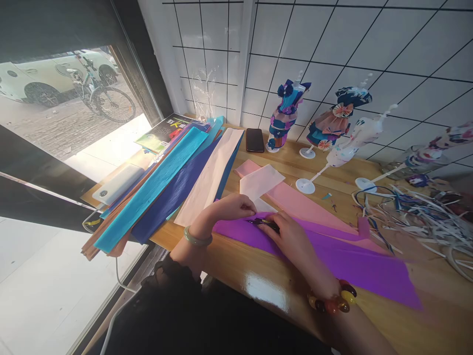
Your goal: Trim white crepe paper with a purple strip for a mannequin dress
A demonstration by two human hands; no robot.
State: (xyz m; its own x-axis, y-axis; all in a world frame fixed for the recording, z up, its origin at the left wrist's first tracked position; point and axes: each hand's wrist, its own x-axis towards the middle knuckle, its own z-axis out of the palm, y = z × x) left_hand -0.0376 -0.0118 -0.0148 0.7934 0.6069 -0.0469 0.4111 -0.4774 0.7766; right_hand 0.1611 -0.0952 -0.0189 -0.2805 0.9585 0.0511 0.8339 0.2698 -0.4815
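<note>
A long sheet of purple crepe paper (343, 259) lies across the wooden table (258, 281) in front of me. My left hand (234, 206), with a green bangle on its wrist, pinches the paper's left end, fingers closed. My right hand (286, 235), with a beaded bracelet, rests on the purple paper and is closed around a small dark tool (264, 224), apparently scissors, at the paper's edge. A pink sheet (295, 199) lies just behind, with a pale folded piece (260, 181) on it.
Rolls of crepe paper in teal, dark blue and cream (173, 185) lie at the left, by a white power bank (118, 185). A black phone (254, 140) and several paper-dressed doll stands (286, 116) stand by the tiled wall. Paper strips (410, 212) pile at the right.
</note>
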